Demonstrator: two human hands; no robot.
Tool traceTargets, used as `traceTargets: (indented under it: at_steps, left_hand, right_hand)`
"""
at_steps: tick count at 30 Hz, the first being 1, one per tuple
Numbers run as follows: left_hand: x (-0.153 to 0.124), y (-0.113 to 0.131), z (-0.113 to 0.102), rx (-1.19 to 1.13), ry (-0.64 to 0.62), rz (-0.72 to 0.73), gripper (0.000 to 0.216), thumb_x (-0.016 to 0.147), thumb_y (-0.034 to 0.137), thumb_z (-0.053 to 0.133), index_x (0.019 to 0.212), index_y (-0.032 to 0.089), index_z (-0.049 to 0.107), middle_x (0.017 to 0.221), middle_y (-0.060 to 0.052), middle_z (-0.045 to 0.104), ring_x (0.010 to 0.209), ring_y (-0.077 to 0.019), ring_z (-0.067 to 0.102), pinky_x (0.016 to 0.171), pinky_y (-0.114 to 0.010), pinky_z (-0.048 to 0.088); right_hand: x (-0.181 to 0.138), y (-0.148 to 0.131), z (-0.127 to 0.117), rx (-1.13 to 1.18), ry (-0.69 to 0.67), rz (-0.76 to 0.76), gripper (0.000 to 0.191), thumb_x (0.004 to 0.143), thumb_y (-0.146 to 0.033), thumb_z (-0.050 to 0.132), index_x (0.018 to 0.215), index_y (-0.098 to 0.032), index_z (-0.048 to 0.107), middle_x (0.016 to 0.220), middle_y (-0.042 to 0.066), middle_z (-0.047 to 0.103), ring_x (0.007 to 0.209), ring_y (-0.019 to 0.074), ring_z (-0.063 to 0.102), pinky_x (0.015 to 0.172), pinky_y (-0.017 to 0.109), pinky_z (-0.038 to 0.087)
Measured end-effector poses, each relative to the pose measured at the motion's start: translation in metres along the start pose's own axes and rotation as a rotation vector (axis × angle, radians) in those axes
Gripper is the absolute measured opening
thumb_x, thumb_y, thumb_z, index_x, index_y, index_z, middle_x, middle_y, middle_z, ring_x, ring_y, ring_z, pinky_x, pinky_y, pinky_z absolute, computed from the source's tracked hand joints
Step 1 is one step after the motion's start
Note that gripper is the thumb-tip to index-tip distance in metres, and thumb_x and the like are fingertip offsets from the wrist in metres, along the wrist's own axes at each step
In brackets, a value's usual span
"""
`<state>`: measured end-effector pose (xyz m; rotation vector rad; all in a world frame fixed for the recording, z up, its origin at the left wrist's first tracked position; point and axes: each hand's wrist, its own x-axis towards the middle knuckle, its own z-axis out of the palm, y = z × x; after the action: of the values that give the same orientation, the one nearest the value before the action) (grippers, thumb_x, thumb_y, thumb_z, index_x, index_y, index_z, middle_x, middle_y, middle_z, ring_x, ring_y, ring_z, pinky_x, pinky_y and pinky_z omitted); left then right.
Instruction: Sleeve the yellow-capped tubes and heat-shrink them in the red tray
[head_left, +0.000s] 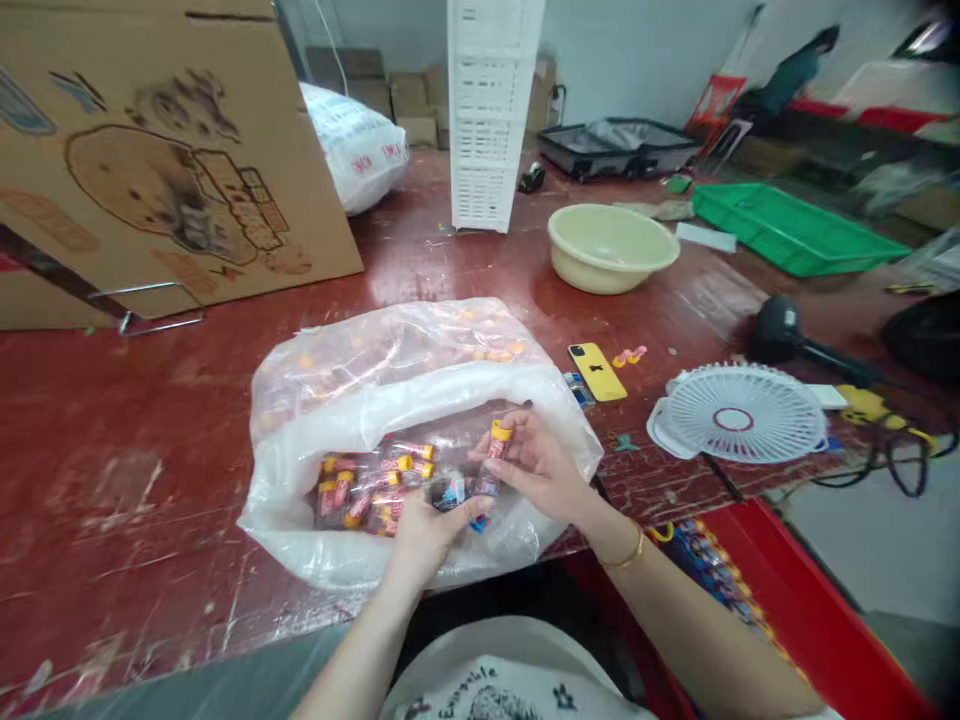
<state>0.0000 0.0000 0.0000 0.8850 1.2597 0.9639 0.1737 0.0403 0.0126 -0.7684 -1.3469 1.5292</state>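
A large clear-and-white plastic bag [300,545] lies spread on the table, its mouth turned toward me. Inside it are many small pink-red tubes [367,500] with yellow caps. My right hand [540,468] is closed with its fingertips round one such yellow-capped tube [498,440], held upright over the bag's opening. Just left of it, my left hand [421,530] is closed, its thumb and fingers on a small dark, clear-wrapped item [450,492] with blue parts. Its exact kind is too blurred to tell.
A cardboard box [300,200] stands at the left. Behind the bag are a white slatted rack [487,130] and a cream basin [611,255]. To the right lie a yellow phone [598,372], a white fan grille [697,405], a black hair dryer [780,330] and a green tray [795,225].
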Motion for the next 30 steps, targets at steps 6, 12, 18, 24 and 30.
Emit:
traceTargets:
  at_steps: [6, 12, 18, 24, 30]
  left_hand:
    - [-0.006, 0.0, 0.021, -0.26, -0.05, -0.291, 0.051, 0.057, 0.05, 0.087, 0.091, 0.014, 0.074, 0.086, -0.009, 0.076, 0.074, -0.0227, 0.071, 0.056, -0.028, 0.057]
    - [-0.007, 0.007, 0.031, -0.389, -0.047, -0.411, 0.042, 0.07, 0.04, 0.083, 0.099, 0.011, 0.073, 0.095, -0.014, 0.076, 0.081, -0.0241, 0.073, 0.056, -0.028, 0.06]
    - [-0.004, 0.016, 0.034, -0.494, -0.063, -0.47, 0.032, 0.081, 0.034, 0.075, 0.104, 0.012, 0.072, 0.09, -0.011, 0.077, 0.074, -0.0202, 0.073, 0.058, -0.026, 0.06]
    - [-0.002, 0.017, 0.042, -0.522, -0.067, -0.377, 0.039, 0.07, 0.045, 0.082, 0.085, 0.009, 0.074, 0.077, -0.01, 0.075, 0.067, -0.0176, 0.071, 0.063, -0.024, 0.059]
    - [-0.006, 0.011, 0.041, -0.403, -0.111, -0.276, 0.039, 0.058, 0.044, 0.089, 0.074, 0.012, 0.073, 0.064, -0.003, 0.07, 0.055, -0.0123, 0.064, 0.057, -0.02, 0.053]
  right_hand:
    - [-0.007, 0.005, -0.008, 0.136, 0.18, 0.133, 0.034, 0.078, -0.033, 0.075, 0.093, -0.026, 0.045, 0.087, -0.001, 0.072, 0.084, 0.0185, 0.072, 0.087, 0.04, 0.056]
    - [-0.014, 0.009, -0.008, 0.183, 0.233, 0.163, 0.038, 0.075, -0.034, 0.077, 0.092, -0.026, 0.045, 0.085, -0.001, 0.074, 0.084, 0.0182, 0.072, 0.085, 0.037, 0.055]
    - [-0.024, 0.011, -0.002, 0.044, 0.125, 0.154, 0.032, 0.078, -0.041, 0.072, 0.092, -0.024, 0.049, 0.091, 0.0, 0.066, 0.085, 0.0159, 0.066, 0.077, 0.031, 0.055]
    - [-0.04, 0.013, 0.018, -0.324, 0.144, 0.078, 0.081, 0.055, -0.018, 0.083, 0.121, -0.028, 0.037, 0.114, 0.005, 0.052, 0.096, 0.0178, 0.061, 0.069, 0.028, 0.057]
    - [-0.042, 0.018, 0.019, -0.451, 0.221, -0.054, 0.064, 0.063, -0.014, 0.07, 0.116, -0.027, 0.037, 0.112, 0.005, 0.047, 0.105, 0.019, 0.057, 0.076, 0.03, 0.055]
